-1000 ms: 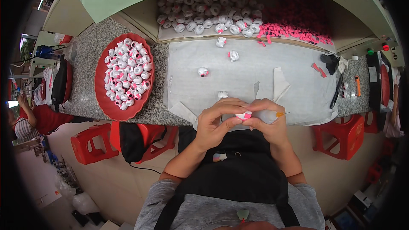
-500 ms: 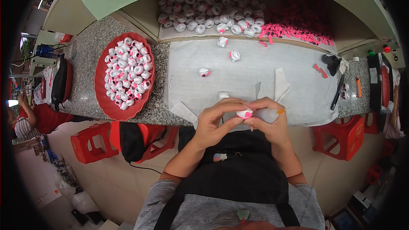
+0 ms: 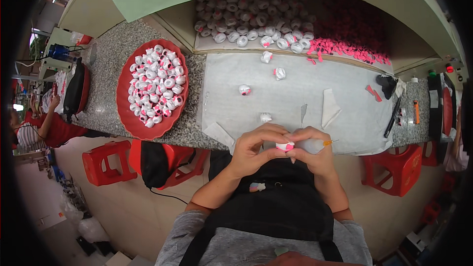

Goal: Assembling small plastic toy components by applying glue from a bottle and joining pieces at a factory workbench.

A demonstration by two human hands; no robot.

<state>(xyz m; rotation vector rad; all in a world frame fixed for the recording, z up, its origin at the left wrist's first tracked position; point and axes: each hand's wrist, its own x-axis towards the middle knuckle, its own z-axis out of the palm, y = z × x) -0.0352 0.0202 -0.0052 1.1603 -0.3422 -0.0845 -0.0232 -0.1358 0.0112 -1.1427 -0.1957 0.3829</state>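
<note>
- Left hand (image 3: 251, 151) and right hand (image 3: 316, 153) pinch 1 white-pink piece (image 3: 285, 147); right also clamps a bottle (image 3: 311, 145).
- 4 loose pieces (image 3: 245, 89) lie beyond on paper (image 3: 288, 99).
- Heaped red bowl (image 3: 124, 96), left.

Near the person, the left hand (image 3: 249, 150) and right hand (image 3: 319, 157) pinch a small white-and-pink piece (image 3: 284, 146) between their fingertips; the right also grips a translucent bottle (image 3: 311, 145) with an orange needle tip (image 3: 327, 143). Farther off, four similar pieces lie on a white sheet (image 3: 221, 76). Left on the tabletop (image 3: 105, 76), a red scalloped tray (image 3: 144, 132) holds many more. A far shelf carries white pieces (image 3: 246, 10) left, pink ones (image 3: 347, 51) right.
</note>
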